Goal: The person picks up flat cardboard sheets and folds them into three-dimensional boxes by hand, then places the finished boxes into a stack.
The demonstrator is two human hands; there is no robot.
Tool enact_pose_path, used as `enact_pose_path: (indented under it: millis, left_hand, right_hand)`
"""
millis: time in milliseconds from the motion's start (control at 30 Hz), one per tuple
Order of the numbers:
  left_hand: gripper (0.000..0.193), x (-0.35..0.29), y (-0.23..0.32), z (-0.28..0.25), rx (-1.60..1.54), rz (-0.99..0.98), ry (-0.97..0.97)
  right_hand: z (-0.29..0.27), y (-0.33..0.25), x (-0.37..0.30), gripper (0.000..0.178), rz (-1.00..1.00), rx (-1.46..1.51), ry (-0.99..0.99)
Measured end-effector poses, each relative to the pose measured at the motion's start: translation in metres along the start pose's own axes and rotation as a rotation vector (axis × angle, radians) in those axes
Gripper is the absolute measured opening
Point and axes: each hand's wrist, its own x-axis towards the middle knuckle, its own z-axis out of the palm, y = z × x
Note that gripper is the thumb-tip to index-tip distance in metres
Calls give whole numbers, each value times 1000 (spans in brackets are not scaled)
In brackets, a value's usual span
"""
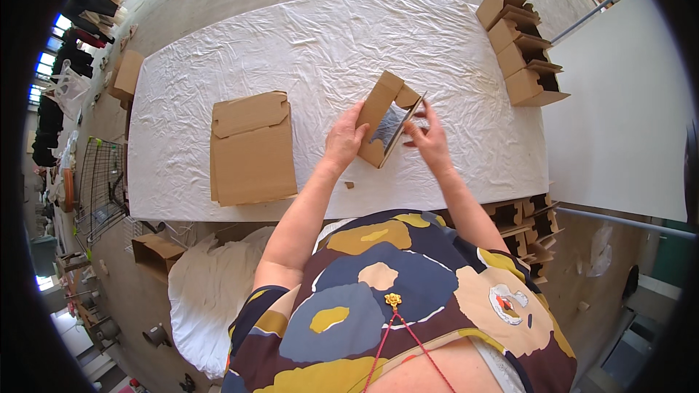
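A partly folded brown cardboard box [373, 115] stands tilted on the white cloth in front of me. My left hand [345, 136] grips its left wall, thumb on the near side. At its right panel, seen nearly edge-on, is my right hand [431, 138], fingers bent around the edge. Inside the box's opening shows a crinkled bluish-grey surface; I cannot tell whether it is the shaded cloth. To the left lies a stack of flat cardboard pieces [255, 156], the top one with a folded flap. A small cardboard scrap [349, 185] lies just below my left hand.
Wrinkled white cloth covers the table [291, 44]. A row of open cardboard boxes [526, 54] lines its far right corner. More boxes [535, 233] are stacked below the right front edge. On the floor at left are an open box [156, 253] and a wire rack [98, 189].
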Motion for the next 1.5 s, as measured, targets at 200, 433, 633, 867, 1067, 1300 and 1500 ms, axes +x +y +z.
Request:
enact_pose_path:
  millis: [200,433,633,867,1067,1300,1500]
  left_hand:
    - [54,-2,20,3,418,82,106]
    - [45,0,37,-3,482,91,129]
    - [39,-4,35,-16,523,163,147]
    - [24,-32,16,-10,169,203,62]
    - [33,-50,24,-32,28,285,-149]
    - [43,-68,42,-51,164,369,-244]
    - [38,-71,41,-44,192,349,-111]
  right_hand:
    - [-58,-12,42,66,-99,-157,-226]
    - [-67,-21,53,41,-232,-395,-308]
    - [-51,-17,18,17,-270,-566,-341]
    - [-63,-7,9,15,-133,-372,-460]
    - [-66,-10,9,18,-48,-458,-485]
    - [-63,-23,6,17,-28,-569,-511]
    - [-65,-22,-10,17,-48,-529,-509]
